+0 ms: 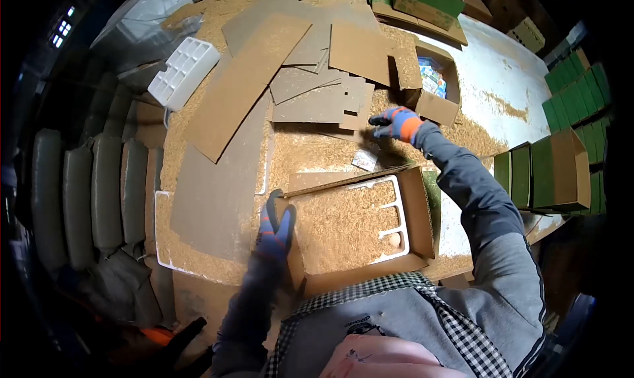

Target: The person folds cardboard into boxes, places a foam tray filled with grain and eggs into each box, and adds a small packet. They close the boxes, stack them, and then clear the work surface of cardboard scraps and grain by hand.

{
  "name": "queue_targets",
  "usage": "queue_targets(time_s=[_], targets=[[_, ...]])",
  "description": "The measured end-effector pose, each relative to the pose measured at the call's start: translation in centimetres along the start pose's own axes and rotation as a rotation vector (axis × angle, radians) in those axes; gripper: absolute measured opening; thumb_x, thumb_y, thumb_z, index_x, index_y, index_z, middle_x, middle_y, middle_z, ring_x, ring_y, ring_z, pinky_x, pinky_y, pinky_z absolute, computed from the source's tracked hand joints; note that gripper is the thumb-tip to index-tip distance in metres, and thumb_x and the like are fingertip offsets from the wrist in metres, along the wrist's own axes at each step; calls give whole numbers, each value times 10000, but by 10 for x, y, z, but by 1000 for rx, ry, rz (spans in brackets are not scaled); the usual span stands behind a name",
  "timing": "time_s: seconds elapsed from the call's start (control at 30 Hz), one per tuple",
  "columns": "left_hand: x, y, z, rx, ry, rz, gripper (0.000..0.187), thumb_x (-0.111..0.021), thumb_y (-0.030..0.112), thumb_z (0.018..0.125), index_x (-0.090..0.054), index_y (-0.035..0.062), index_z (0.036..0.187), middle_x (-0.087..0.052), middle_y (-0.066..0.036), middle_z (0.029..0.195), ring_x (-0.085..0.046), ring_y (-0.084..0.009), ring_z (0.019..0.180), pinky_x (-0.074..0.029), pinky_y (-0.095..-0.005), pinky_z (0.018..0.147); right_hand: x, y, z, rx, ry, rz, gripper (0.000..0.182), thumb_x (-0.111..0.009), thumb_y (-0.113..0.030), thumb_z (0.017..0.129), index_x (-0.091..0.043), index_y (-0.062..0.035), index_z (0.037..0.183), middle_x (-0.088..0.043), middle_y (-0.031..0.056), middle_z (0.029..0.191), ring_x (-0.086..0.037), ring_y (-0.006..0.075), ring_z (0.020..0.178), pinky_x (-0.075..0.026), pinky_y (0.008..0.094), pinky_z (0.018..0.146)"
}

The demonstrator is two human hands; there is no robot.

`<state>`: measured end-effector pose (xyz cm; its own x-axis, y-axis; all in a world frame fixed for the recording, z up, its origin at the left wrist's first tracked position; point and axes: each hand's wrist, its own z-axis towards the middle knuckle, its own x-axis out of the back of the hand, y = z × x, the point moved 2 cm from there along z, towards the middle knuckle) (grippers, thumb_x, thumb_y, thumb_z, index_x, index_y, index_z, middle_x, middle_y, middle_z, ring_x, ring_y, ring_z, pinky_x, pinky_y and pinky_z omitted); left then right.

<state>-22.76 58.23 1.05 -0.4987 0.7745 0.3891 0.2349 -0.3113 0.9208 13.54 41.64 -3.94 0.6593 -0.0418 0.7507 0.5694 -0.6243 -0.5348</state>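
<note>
An open cardboard box (370,275) stands in front of my body. Inside it lies a white plastic tray (404,216) with compartments, largely buried under straw-coloured loose filling (337,229). One pale round thing, egg-like, (395,240) shows at the tray's right corner. My left hand (277,229), in a blue-grey and orange glove, is closed on the box's left wall. Past the far wall, my right hand (398,123), gloved alike, reaches out with fingers apart and nothing visible in them. Just below it lies a small whitish packet (364,158).
Flat cardboard sheets (254,80) cover the table's far middle. A white compartment tray (183,73) sits far left. A smaller box (438,107) with blue-white packets stands beyond my right hand. Green cartons (551,170) line the right; filled sacks (109,186) stand left.
</note>
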Motion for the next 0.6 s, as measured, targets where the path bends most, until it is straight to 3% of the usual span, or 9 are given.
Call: queue_targets(time_s=[0.03,0.1,0.2,0.27,0.33,0.4,0.47,0.53,0.6], targets=[[13,-12,24,174,-106,-55,359,-512,162,907,-451,5,1225,-518,-144,1178,-467,-237,1134,-380,-325,945,-23,6,3,-40,3,-145,611,-678,-425,743,-519,-105,1239,-611,161,1097,-604,279,989,-465,339,833],[29,-31,87,-170,-24,529,356,-546,161,881,-478,-8,1186,-516,-160,1177,-476,-275,1119,-381,-356,948,-67,10,11,-86,17,-260,727,-638,-512,744,-421,-132,1325,-579,174,1157,-564,332,1050,-433,378,894],[-5,30,174,-418,145,298,460,-595,159,845,-452,-12,1247,-525,-180,1172,-511,-291,1084,-416,-370,909,-73,9,3,-152,52,-149,628,-603,-484,780,-456,-171,1303,-567,182,1167,-552,354,1051,-434,400,882],[-52,57,235,-149,-137,163,512,-608,94,831,-415,7,1298,-544,-142,1143,-522,-212,1088,-428,-319,904,-60,27,-15,-187,62,-79,456,-605,-395,797,-556,-186,1200,-588,142,1133,-550,323,1046,-416,390,904],[-106,59,294,-204,-10,364,804,-672,332,784,-244,63,1409,-451,-232,1297,-463,-308,1189,-383,-373,969,-42,54,-35,104,241,103,340,-603,-355,806,-626,-222,1118,-608,110,1100,-528,296,1077,-400,402,923],[-155,67,340,-99,11,787,1127,-722,478,684,22,102,1443,-275,-296,1392,-327,-381,1280,-307,-407,1044,-46,93,-32,306,504,-76,307,-599,-368,796,-645,-282,1088,-625,101,1048,-519,268,1083,-393,395,929],[-184,63,363,20,35,908,1180,-716,520,658,62,93,1437,-306,-292,1371,-383,-377,1240,-329,-428,1026,-17,69,-29,-150,134,-92,280,-593,-394,783,-664,-319,1044,-631,94,1028,-520,294,1081,-390,387,930],[-196,61,367,35,36,853,1108,-752,424,648,-49,54,1419,-371,-268,1329,-446,-365,1175,-382,-416,973,-41,91,8,-253,95,46,309,-601,-405,774,-640,-326,1070,-592,96,1131,-484,353,1125,-369,435,953],[-199,46,369,53,67,728,920,-770,268,652,-224,6,1345,-475,-229,1217,-534,-330,1044,-454,-393,876,-71,74,20,48,607,-313,299,-597,-364,788,-622,-287,1076,-487,92,1280,-465,352,1145,-366,436,969]])
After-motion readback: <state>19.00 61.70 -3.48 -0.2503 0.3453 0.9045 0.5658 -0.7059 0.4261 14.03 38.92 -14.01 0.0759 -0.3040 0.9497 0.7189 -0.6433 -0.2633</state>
